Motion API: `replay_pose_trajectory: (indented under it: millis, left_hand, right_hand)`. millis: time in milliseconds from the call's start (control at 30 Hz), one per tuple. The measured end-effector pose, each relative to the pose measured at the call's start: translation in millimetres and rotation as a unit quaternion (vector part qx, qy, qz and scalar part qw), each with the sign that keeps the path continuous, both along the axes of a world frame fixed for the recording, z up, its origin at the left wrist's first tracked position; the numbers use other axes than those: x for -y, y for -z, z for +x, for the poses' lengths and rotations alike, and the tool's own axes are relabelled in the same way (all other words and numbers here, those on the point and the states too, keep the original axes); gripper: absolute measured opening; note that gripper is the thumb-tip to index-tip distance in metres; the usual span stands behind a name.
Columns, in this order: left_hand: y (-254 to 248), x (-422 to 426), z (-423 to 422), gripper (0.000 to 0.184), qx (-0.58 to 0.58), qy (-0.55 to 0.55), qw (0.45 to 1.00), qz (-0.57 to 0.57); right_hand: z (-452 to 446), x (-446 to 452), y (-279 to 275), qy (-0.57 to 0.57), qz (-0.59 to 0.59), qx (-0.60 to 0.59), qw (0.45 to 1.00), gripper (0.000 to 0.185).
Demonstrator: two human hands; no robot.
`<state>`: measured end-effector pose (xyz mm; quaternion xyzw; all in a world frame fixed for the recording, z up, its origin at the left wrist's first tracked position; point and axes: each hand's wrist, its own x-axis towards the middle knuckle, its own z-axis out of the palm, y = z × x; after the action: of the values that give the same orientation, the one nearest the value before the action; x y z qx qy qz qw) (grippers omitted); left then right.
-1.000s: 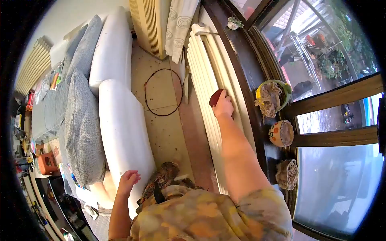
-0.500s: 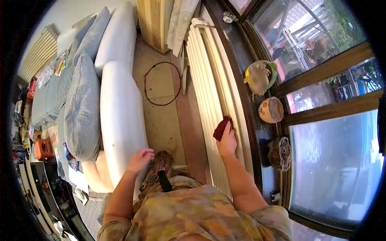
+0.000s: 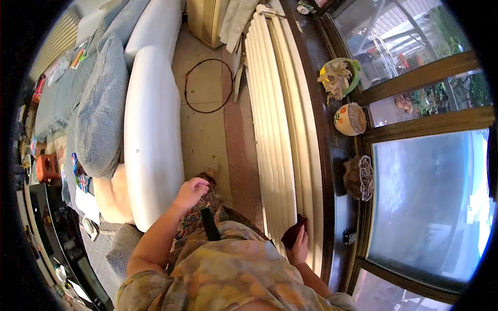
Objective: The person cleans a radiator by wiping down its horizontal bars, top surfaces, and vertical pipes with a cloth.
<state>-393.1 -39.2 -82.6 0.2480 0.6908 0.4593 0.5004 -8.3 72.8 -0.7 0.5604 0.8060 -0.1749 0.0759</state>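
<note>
My right hand [image 3: 298,249] is closed on a dark red cloth [image 3: 294,232], which presses against the top of a cream radiator [image 3: 272,129] near its close end. Part of the cloth is hidden under the fingers. In front of my body, my left hand [image 3: 192,193] hangs in the air above my patterned trousers [image 3: 194,220]. Its fingers are loosely curled, and nothing shows in them. The white rounded back of a sofa [image 3: 153,135] stands just left of that hand.
Along the dark windowsill [image 3: 332,207] stand a green pot with a dried plant [image 3: 337,78], an orange-patterned pot [image 3: 350,119] and a brown rough-sided pot [image 3: 359,179]. A thin dark hoop [image 3: 187,85] lies on the tiled floor. Grey cushions [image 3: 98,135] rest on the sofa.
My right hand has slid the cloth along the radiator toward my body. The left hand has moved slightly up and its fingers have curled in. The view has shifted forward along the radiator.
</note>
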Motion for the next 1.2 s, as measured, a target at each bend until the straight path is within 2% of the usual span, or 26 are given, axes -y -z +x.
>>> replay_pose_trajectory:
  millis: [67,100,133,167,233,267,433,600,700,767,867,933,1033,1100,1200]
  left_hand:
    - [-4,8,-6,0.018,-0.010,-0.023,1.000,0.012]
    - [-7,13,-12,0.017,0.002,-0.065,0.998,-0.003]
    - [-11,17,-16,0.017,0.014,-0.107,0.994,-0.019]
    - [2,26,-21,0.018,0.018,-0.141,0.990,-0.004]
    - [-1,32,-33,0.018,0.010,-0.143,0.989,-0.030]
    - [-4,33,-39,0.019,0.001,-0.142,0.988,-0.054]
    - [-23,32,-50,0.019,0.015,-0.179,0.981,-0.078]
    - [-2,36,-46,0.018,0.032,-0.205,0.976,-0.058]
    - [0,35,-42,0.018,0.047,-0.215,0.972,-0.079]
    - [-1,34,-42,0.018,0.083,-0.259,0.959,-0.076]
    - [-11,30,-46,0.017,0.073,-0.276,0.952,-0.111]
    - [-3,34,-47,0.017,0.081,-0.289,0.947,-0.110]
    - [-3,30,-51,0.017,0.076,-0.295,0.946,-0.114]
    - [-4,28,-48,0.017,0.069,-0.277,0.951,-0.122]
    - [2,20,-50,0.018,0.057,-0.304,0.947,-0.090]
  right_hand:
    - [-10,-4,-3,-0.011,-0.013,-0.039,0.999,0.095]
    - [-22,-13,1,-0.034,0.024,-0.041,0.998,0.094]
    - [-41,-26,1,-0.011,0.009,-0.045,0.999,0.093]
    - [-63,-45,2,-0.039,0.035,-0.066,0.996,0.093]
    - [-114,-81,1,-0.029,0.046,-0.031,0.998,0.099]
    - [-130,-100,9,-0.060,0.081,-0.063,0.993,0.098]
    - [-203,-152,9,-0.072,0.102,0.019,0.992,0.100]
    - [-277,-208,15,-0.086,0.129,0.014,0.988,0.100]
    - [-326,-244,17,-0.092,0.150,0.024,0.984,0.097]
    - [-354,-265,21,-0.090,0.174,0.028,0.980,0.094]
    - [-392,-286,15,-0.085,0.172,0.049,0.980,0.089]
    - [-408,-311,22,-0.115,0.182,0.068,0.974,0.093]
    - [-431,-336,29,-0.076,0.141,0.063,0.985,0.085]
    - [-421,-338,30,-0.074,0.121,0.059,0.988,0.086]
    - [-409,-329,25,-0.090,0.120,0.014,0.989,0.090]
